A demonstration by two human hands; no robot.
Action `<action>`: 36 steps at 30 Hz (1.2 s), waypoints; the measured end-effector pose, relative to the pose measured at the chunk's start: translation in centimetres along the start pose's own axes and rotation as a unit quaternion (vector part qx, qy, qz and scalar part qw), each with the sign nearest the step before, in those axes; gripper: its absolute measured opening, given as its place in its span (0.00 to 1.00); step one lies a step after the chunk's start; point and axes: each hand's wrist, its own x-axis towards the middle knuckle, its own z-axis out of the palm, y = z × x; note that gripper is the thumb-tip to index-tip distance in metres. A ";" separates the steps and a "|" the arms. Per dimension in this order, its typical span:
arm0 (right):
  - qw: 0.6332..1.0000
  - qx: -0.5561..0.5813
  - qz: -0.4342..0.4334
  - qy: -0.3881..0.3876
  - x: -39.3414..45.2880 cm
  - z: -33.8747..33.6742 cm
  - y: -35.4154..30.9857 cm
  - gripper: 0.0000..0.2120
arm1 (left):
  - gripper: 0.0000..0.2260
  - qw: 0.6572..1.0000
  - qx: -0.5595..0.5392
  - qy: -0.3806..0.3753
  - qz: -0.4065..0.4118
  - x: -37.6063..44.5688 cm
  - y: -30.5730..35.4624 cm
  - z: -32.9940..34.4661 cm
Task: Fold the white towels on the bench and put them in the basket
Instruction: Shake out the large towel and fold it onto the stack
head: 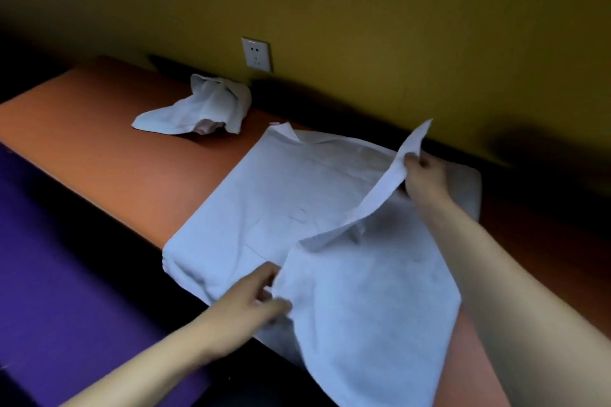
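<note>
A large white towel (281,195) lies spread across the orange bench (109,149), its near end hanging over the front edge. My left hand (254,297) pinches the near edge of the lifted flap. My right hand (425,177) grips the far edge of the same flap and holds it raised above the flat part. A second white towel (201,109) sits crumpled at the back of the bench near the wall. No basket is in view.
A yellow wall runs behind the bench, with a white socket (257,54) above the crumpled towel. A purple surface (66,274) lies below the bench's front edge on the left. Bare orange bench shows left of the spread towel.
</note>
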 end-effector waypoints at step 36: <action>0.998 0.068 0.011 0.014 -0.4 5.1 -4.0 0.08 | 0.12 0.975 0.154 0.142 -0.071 4.5 -2.0 -0.3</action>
